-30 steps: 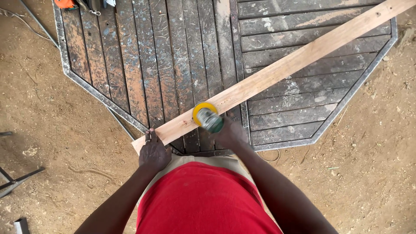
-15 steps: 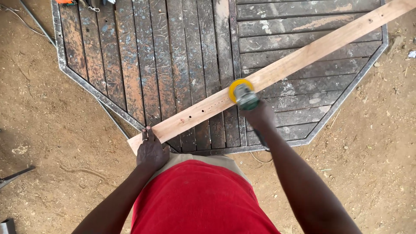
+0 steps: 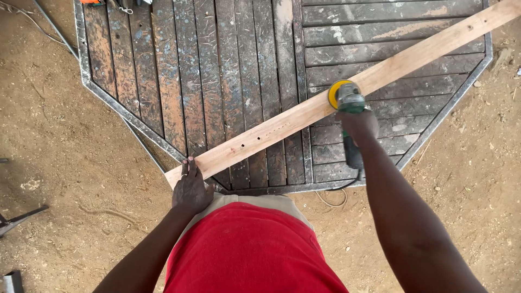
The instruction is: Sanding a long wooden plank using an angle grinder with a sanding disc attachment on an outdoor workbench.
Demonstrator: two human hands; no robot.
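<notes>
A long pale wooden plank (image 3: 391,68) lies slantwise across a dark slatted octagonal table (image 3: 217,65), running from the near left to the far right. Small holes dot its near half. My left hand (image 3: 191,190) presses down on the plank's near end at the table's edge. My right hand (image 3: 357,122) grips a green angle grinder (image 3: 347,100) whose yellow disc rests on the plank around its middle. The grinder's black handle and cord hang below my wrist.
Sandy ground surrounds the table. A metal strip (image 3: 54,24) and thin wire lie at the far left, dark metal legs (image 3: 19,220) at the left edge. Orange and black tools (image 3: 116,3) sit on the table's far edge. My red shirt fills the bottom.
My right hand has slid the grinder along the plank toward the far right. The left hand stays on the plank's near end.
</notes>
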